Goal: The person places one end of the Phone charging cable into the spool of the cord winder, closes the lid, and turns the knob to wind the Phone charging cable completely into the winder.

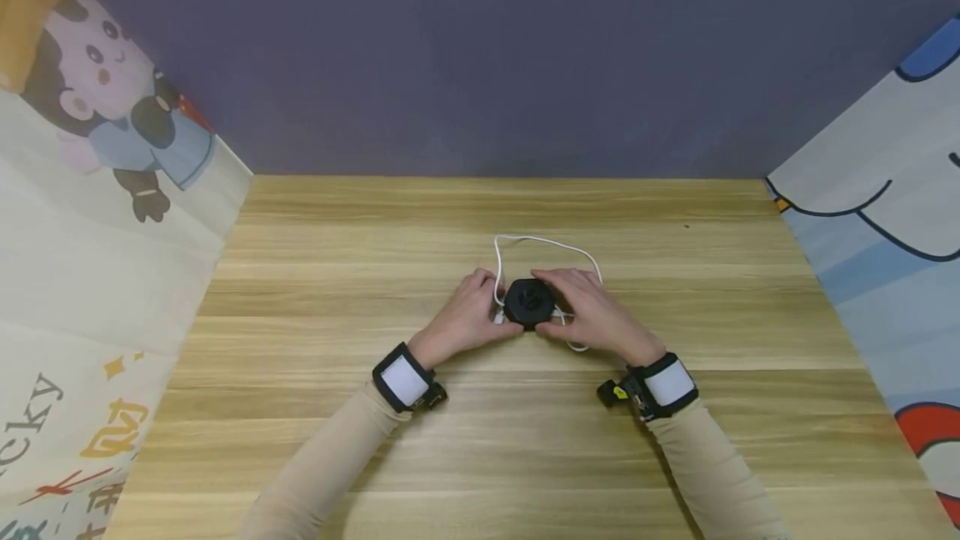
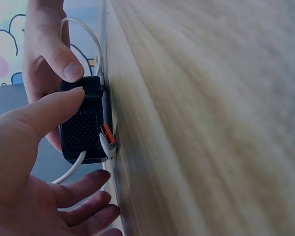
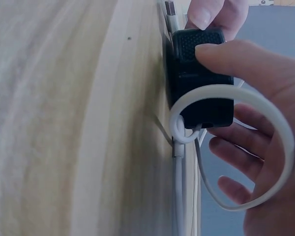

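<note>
A black hexagonal case [image 1: 529, 303] with dimpled sides is on the wooden table between my hands. My left hand [image 1: 471, 313] holds its left part, thumb on the near side. From the right, my right hand [image 1: 597, 312] grips it between thumb and fingers. A white cable [image 1: 540, 238] comes out of the case on both sides and arcs behind it. Beside the left end is its USB plug [image 2: 107, 133], orange inside. In the right wrist view, a white cable loop [image 3: 286, 142] hangs by the right palm; another white connector [image 3: 178, 147] lies below the case.
The wooden table [image 1: 480, 448] ends at a dark blue-grey wall [image 1: 480, 57] behind. Printed cartoon panels stand at the left [image 1: 112, 273] and right [image 1: 862, 257]. Each wrist wears a black strap with a small camera.
</note>
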Tool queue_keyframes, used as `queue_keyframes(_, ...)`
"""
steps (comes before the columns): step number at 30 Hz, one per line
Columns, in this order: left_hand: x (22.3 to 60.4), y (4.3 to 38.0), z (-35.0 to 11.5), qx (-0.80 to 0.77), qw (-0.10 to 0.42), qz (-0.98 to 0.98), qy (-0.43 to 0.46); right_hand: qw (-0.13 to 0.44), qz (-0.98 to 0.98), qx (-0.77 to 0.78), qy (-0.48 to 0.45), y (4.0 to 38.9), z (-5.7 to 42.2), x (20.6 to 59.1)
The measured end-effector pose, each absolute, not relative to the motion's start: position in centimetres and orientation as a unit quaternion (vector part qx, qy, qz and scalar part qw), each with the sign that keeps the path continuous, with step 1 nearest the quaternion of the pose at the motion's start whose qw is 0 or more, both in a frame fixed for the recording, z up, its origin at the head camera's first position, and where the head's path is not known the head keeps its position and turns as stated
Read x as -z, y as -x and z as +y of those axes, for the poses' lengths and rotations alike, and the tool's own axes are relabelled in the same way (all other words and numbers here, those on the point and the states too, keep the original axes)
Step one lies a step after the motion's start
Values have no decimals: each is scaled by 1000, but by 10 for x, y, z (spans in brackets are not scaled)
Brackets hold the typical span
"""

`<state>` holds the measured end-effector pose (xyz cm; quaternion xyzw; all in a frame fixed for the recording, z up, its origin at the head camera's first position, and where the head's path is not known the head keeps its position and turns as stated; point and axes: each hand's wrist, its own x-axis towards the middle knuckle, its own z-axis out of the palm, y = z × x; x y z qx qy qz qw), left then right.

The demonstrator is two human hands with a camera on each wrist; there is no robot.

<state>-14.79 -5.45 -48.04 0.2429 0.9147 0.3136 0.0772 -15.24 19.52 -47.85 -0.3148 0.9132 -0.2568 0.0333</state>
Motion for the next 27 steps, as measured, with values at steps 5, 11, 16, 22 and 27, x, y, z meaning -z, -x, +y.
queue_keyframes(5, 478, 146, -55, -296, 67, 926, -224, 41, 914, 257, 310, 152, 195, 479)
queue_keyframes(11, 473, 142, -55, -282, 36, 939, -192, 41, 915, 257, 308, 151, 194, 478)
queue_keyframes(16, 465, 141, -53, -259, -5, 939, -228, 31, 914, 252, 315, 151, 195, 476)
queue_keyframes(22, 461, 143, -50, -213, -16, 928, -304, 29, 913, 265, 307, 149, 197, 470)
queue_keyframes(27, 461, 144, -48, -189, -27, 927, -322, 3, 908, 291, 302, 148, 199, 465)
